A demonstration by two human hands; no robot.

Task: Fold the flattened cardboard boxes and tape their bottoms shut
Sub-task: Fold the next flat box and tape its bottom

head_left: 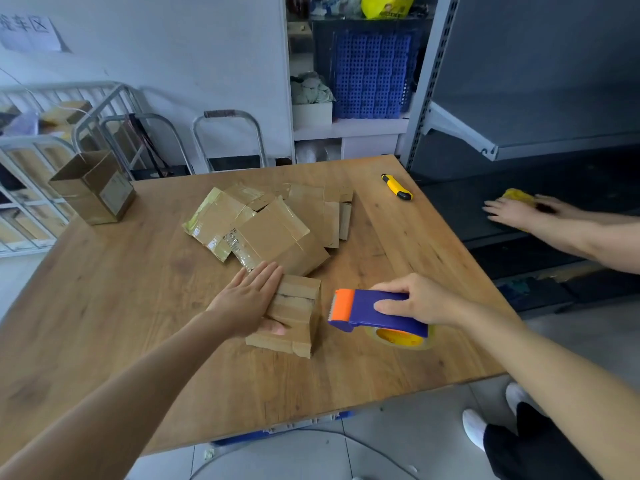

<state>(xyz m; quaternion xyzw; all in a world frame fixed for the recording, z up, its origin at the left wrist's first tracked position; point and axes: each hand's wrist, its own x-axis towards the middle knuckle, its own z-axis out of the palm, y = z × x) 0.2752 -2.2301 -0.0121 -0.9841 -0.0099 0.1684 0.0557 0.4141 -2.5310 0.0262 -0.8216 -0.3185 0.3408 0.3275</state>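
Note:
A small folded cardboard box (298, 317) stands on the wooden table (104, 306), bottom flaps up with a tape strip across them. My left hand (251, 299) lies on the box's left side, fingers straight over the top and thumb against the near face. To its right, my right hand (415, 301) grips a blue and orange tape dispenser (367, 308) whose clear tape roll (401, 337) rests on the table. A pile of flattened cardboard boxes (266, 223) lies behind. One opened-up box (93, 187) stands at the table's far left corner.
A yellow utility knife (396, 187) lies near the far right edge. Another person's hand (519, 211) wipes a grey shelf (485, 209) with a yellow cloth (517, 195) at the right; their legs and white shoes (474, 427) stand by the table's near right corner. Metal carts stand behind.

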